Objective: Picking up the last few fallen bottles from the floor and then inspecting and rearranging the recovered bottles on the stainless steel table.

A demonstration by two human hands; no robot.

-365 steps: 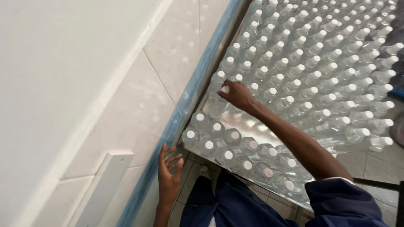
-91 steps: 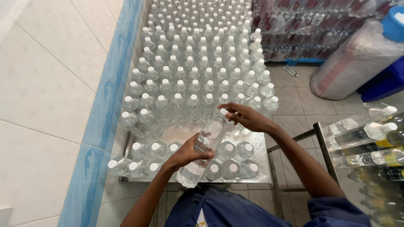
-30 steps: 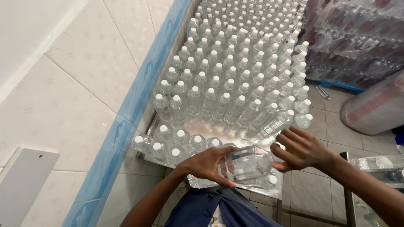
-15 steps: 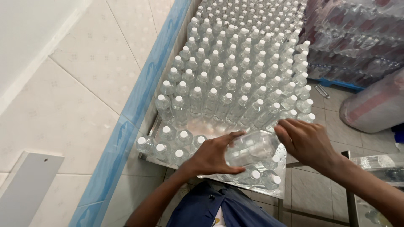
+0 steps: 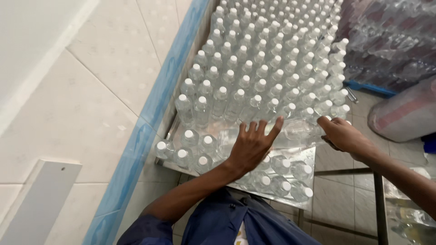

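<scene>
- My left hand lies spread open, palm on a clear bottle lying sideways.
- My right hand curls around its cap end.
- Upright bottles crowd just beyond my fingers on the surface; a slip could topple them.

Bright, even daylight — soft blur, faint shadows.

The left hand hides part of the lying bottle (its base) — far rows blur.
</scene>
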